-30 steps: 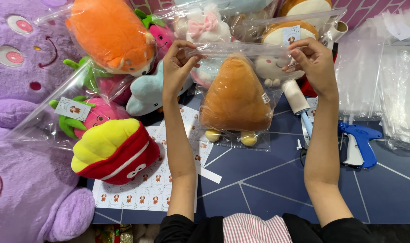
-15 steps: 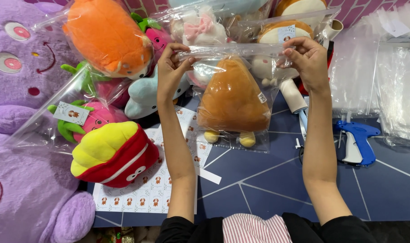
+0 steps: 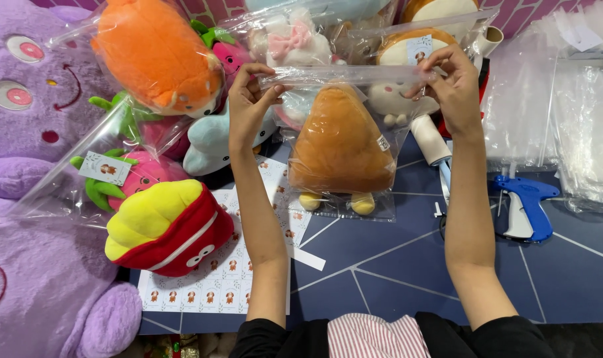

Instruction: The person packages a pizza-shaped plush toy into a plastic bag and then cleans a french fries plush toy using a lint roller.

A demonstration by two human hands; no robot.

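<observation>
The clear bag (image 3: 344,142) hangs upright between both hands; its top strip, lying crosswise, is pinched by the left hand (image 3: 248,103) and right hand (image 3: 454,83).

Your two bare forearms rise from the lower centre of the frame, roughly parallel and well apart, out of black sleeves. Your left hand (image 3: 248,99), upper centre-left, has the wrist bent inward, thumb and fingertips pinched together. Your right hand (image 3: 452,83), upper centre-right, sits slightly higher, fingers curled, thumb pressed against the forefinger. Both palms face each other across the gap.
</observation>
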